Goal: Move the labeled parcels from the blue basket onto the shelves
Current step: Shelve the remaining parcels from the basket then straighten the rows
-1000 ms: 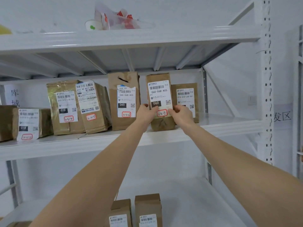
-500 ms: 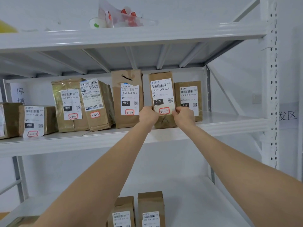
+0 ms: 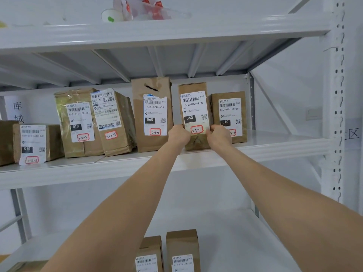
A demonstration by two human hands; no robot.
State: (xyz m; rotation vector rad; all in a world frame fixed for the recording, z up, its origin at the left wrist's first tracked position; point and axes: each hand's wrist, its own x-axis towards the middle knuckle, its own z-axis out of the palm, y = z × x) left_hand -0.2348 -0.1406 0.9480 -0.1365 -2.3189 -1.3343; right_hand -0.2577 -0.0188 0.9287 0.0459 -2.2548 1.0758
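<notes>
Slides parcel 3-2-7 (image 3: pixel 193 107) slightly back from the front edge of the shelf (image 3: pixel 275 148), with left hand (image 3: pixel 178 135) and right hand (image 3: pixel 219 136) curled round its lower sides; seems light, stiff, easily gripped there.

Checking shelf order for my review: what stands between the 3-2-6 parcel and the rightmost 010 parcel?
In the head view, the 3-2-7 parcel stands there upright, gripped low on its sides by the left hand and right hand.

pkg 3-2-7 (image 3: pixel 193 107): 060-06B-A05, 060
pkg 3-2-6 (image 3: pixel 155 114): 060-06B-A05, 060
pkg 3-2-4 (image 3: pixel 79 122): 010-010-L30-551, 010
wall paper (image 3: pixel 18 112): 库, 域
</notes>
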